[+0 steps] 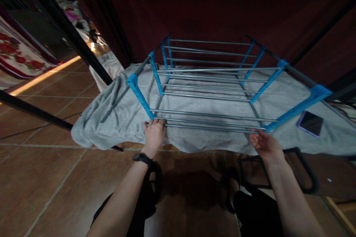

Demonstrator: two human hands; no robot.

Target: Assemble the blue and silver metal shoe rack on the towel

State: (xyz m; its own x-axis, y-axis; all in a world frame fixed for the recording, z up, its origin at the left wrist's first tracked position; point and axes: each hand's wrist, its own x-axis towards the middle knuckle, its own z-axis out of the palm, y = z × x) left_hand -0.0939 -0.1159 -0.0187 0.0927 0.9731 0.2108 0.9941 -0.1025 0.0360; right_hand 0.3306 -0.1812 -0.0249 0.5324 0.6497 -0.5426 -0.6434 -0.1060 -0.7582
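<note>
A shoe rack of thin grey metal tubes [205, 114] and blue plastic side brackets [141, 98] lies on a grey cloth [114, 118]. Its front tubes run sideways between my two hands. My left hand [154, 133], with a dark band on the wrist, closes over the left end of the lowest front tube, just below a blue bracket. At the right end, my right hand [264, 144] is palm up with its fingers curled on the same tube, close to the right bracket [292, 113]. Part of each grip is hidden by the hand itself.
A phone [310, 123] lies on the cloth at the right. Dark frame poles [69, 31] rise at the left, and a dark red curtain [194, 7] hangs behind. Below right is a black metal frame [306, 170] above the tiled floor [55, 177].
</note>
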